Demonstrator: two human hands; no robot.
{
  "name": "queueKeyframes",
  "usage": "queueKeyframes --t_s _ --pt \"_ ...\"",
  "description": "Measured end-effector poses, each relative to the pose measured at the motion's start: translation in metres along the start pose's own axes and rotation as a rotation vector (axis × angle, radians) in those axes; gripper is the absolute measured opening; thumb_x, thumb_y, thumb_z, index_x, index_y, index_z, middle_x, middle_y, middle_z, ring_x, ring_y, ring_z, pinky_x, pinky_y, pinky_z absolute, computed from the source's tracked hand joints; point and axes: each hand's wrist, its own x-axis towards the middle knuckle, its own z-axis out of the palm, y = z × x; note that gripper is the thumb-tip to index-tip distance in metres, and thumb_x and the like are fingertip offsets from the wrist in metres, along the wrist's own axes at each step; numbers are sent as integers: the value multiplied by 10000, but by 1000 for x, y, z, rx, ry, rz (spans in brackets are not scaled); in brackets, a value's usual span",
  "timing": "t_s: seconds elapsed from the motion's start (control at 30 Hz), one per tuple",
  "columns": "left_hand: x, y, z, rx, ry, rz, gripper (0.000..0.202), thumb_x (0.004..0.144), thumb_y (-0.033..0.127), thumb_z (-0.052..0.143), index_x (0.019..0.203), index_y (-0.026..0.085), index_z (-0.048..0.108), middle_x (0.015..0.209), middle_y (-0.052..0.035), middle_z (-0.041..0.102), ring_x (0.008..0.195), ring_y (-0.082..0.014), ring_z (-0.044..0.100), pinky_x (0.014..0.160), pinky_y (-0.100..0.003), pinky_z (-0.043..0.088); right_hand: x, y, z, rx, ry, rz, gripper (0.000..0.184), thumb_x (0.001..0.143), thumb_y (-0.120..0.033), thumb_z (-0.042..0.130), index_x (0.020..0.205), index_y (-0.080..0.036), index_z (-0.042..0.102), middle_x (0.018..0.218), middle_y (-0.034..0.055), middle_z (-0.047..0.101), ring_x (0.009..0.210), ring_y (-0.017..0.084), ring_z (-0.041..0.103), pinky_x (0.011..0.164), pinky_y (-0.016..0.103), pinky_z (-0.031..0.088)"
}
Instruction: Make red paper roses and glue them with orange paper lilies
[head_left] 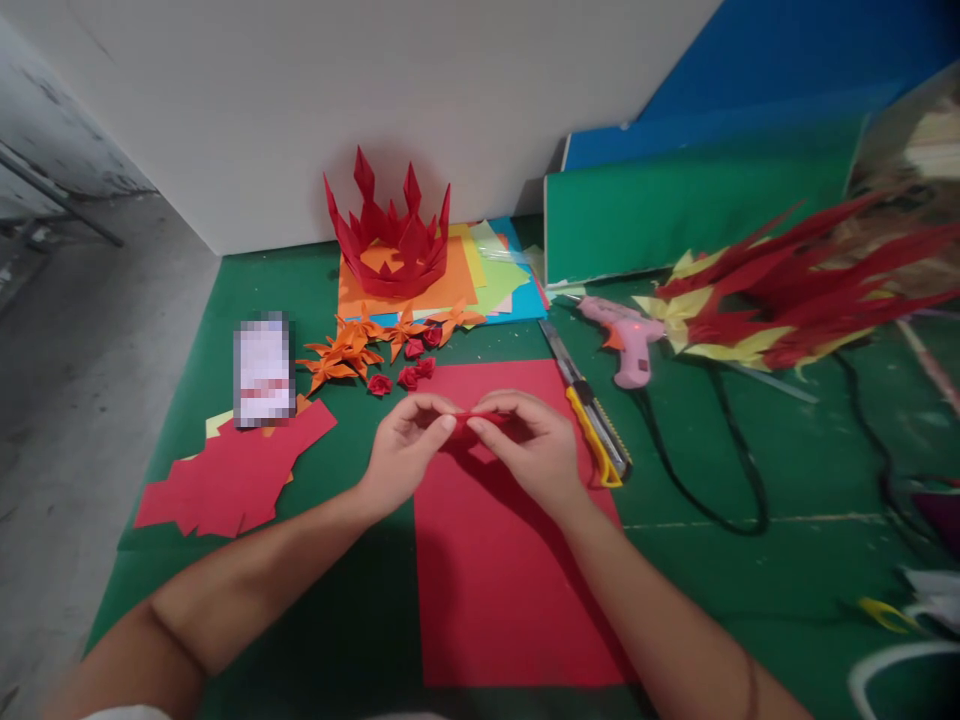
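Between the fingertips of both hands is a small folded piece of red paper (472,416), partly hidden by the fingers. My left hand (409,440) pinches its left end, thumb towards me. The other end is pinched by my right hand (532,440). Both hands hover over a large red paper sheet (517,590) lying on the green table. Just beyond them lie several folded orange paper flowers (345,355) and several small red paper roses (380,385). A yellow box cutter (586,405) lies at the sheet's right edge, close to my right hand.
A red paper crown (390,250) stands at the back on coloured paper sheets (514,290). Right of it are a pink glue gun (626,335) with a black cord and a red-and-yellow paper piece (780,290). Red paper strips (232,475) and a blurred-out rectangular object (264,370) lie left.
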Motion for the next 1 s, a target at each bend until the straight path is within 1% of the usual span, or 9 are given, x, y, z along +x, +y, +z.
queueKeyframes --t_s 0.1,0.23,0.33,0.43,0.5,0.6,0.7,0.8,1.0 --pt "0 -1 0 8 -40 -22 297 636 398 792 767 181 638 778 -3 645 726 -104 605 702 -222 504 0 -1 0 -42 17 0 69 765 -266 695 766 -221 643 781 27 678 726 172 631 699 322 526" --pt "0 -4 -2 78 -16 -34 299 650 413 779 728 168 625 734 -2 638 679 -104 593 660 -229 496 -2 -2 1 -53 -21 -16 78 774 -290 689 755 -226 649 774 27 688 725 178 634 706 331 528" --pt "0 -6 -2 30 33 11 306 656 412 777 689 169 593 771 -5 646 726 -107 607 697 -233 500 -2 -1 2 13 -9 39 138 750 -332 717 810 -229 648 808 28 687 724 174 631 689 325 531" --pt "1 -8 -3 -14 63 21 301 675 411 764 712 177 580 810 -3 644 727 -96 607 711 -228 501 -1 1 4 125 21 101 216 719 -354 745 847 -236 617 761 -2 644 645 144 593 601 285 517" --pt "2 -8 -3 -8 63 2 290 676 389 769 747 180 582 798 5 638 705 -86 604 697 -216 504 -1 2 5 174 41 122 214 719 -352 745 820 -238 594 713 -22 606 601 129 564 557 265 499" --pt "1 -6 -2 13 31 -21 294 649 354 791 795 178 607 768 14 641 693 -83 612 678 -201 514 -1 2 5 162 48 122 176 736 -319 731 795 -231 590 718 -15 608 630 135 575 581 269 501" --pt "0 -4 -1 37 2 -50 285 651 362 785 806 170 644 777 3 668 672 -87 626 659 -208 530 -3 0 5 88 28 77 115 769 -286 695 810 -224 607 773 12 639 696 153 600 664 299 518" --pt "-1 -4 -1 80 55 -36 266 658 377 775 749 162 648 720 6 663 632 -85 619 612 -197 530 -4 -3 5 16 26 11 77 788 -255 673 836 -227 620 831 25 649 752 163 610 713 315 524" --pt "-1 -4 0 107 101 -32 308 639 418 776 679 154 623 631 21 620 541 -78 582 511 -189 514 -5 -7 4 -122 43 -220 101 808 -164 647 831 -259 675 833 22 689 809 182 644 762 349 539"
